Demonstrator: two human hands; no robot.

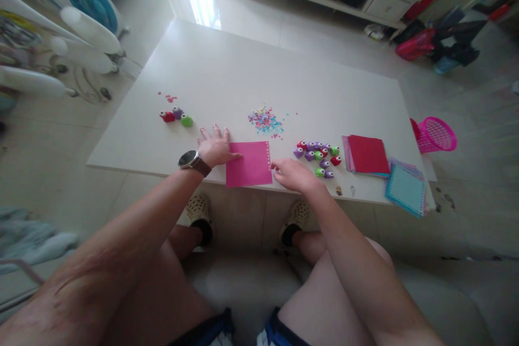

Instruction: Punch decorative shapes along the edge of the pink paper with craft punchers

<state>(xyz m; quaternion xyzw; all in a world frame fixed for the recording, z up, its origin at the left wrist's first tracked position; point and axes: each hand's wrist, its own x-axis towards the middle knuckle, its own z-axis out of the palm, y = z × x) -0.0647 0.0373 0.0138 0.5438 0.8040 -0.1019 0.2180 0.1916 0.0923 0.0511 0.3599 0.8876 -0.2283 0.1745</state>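
Observation:
A square sheet of pink paper (pixel 249 167) lies at the table's front edge, with a row of small holes down its right side. My left hand (pixel 214 148) is spread flat, its thumb on the paper and its other fingers on the table beyond the left edge. At the right edge of the sheet, my right hand (pixel 294 173) has its fingers curled together; whatever they may hold is hidden. Small craft punches (pixel 318 155) in red, purple and green stand in a group to its right. Punches of the same kind (pixel 177 113) stand left of my left hand.
Tiny colourful paper bits (pixel 265 120) are heaped mid-table, and pink bits (pixel 170 99) lie at the left. Red sheets (pixel 368 155) and blue hole-edged sheets (pixel 405 189) are stacked at the right. A pink basket (pixel 440 134) stands beyond the table's right end.

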